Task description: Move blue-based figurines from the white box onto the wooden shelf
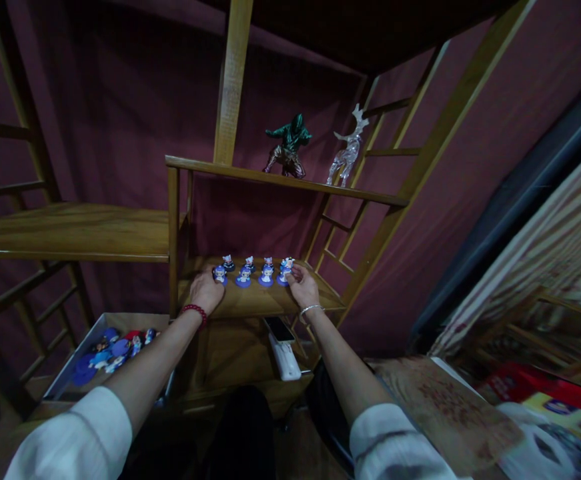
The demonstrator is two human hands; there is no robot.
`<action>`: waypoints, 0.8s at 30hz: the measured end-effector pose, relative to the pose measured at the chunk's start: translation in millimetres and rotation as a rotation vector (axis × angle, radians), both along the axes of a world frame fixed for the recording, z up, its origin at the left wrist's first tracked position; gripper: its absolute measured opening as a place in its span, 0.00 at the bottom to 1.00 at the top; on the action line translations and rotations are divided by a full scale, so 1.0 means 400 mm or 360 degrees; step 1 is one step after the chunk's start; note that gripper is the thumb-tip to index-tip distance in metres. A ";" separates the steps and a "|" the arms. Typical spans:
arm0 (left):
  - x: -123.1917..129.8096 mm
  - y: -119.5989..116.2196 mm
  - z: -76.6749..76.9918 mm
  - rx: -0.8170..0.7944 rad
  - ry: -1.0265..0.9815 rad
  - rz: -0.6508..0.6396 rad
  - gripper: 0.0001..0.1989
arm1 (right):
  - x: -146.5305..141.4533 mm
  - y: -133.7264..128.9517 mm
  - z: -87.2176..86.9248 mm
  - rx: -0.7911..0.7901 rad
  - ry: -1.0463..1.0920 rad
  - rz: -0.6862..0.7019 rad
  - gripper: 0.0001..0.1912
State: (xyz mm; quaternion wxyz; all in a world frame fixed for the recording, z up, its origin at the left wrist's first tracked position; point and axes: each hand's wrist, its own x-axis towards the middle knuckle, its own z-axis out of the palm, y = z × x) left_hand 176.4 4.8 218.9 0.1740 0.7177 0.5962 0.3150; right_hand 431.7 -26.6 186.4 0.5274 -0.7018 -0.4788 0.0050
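Small purple-and-white figurines stand in two rows on the wooden shelf [250,303]. My left hand [207,291], with a red bead bracelet at the wrist, has its fingers at the leftmost front figurine [220,275]. At the other end of the row, my right hand [303,287] has thumb and fingers around the rightmost front figurine [284,275]. Two more front figurines, one on the left [243,277] and one on the right [266,275], stand between my hands. Behind them is a row of smaller dark-based figurines [249,264].
A green figure [291,145] and a clear deer [346,152] stand on the upper shelf [270,176]. An open box [101,327] of figurines sits low left. A phone [279,329] and white device [286,360] lie below the shelf. Bags are at right.
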 end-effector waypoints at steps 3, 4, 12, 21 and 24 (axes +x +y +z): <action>-0.001 -0.012 -0.004 0.0091 0.0028 0.0025 0.23 | -0.016 -0.023 0.003 0.0184 0.0049 -0.0054 0.18; -0.002 -0.018 -0.008 0.0157 0.0039 0.0022 0.24 | -0.023 -0.033 0.004 0.0232 0.0070 -0.0069 0.18; -0.034 -0.094 -0.052 0.0698 -0.0034 -0.0064 0.24 | -0.098 -0.125 0.002 0.0414 0.0175 -0.0097 0.19; -0.107 -0.162 -0.108 0.0830 -0.0314 -0.0454 0.15 | -0.287 -0.216 -0.046 0.0534 0.0384 0.0257 0.15; -0.130 -0.187 -0.138 0.0850 -0.0361 -0.0585 0.14 | -0.370 -0.244 -0.080 0.0427 0.0334 0.0433 0.14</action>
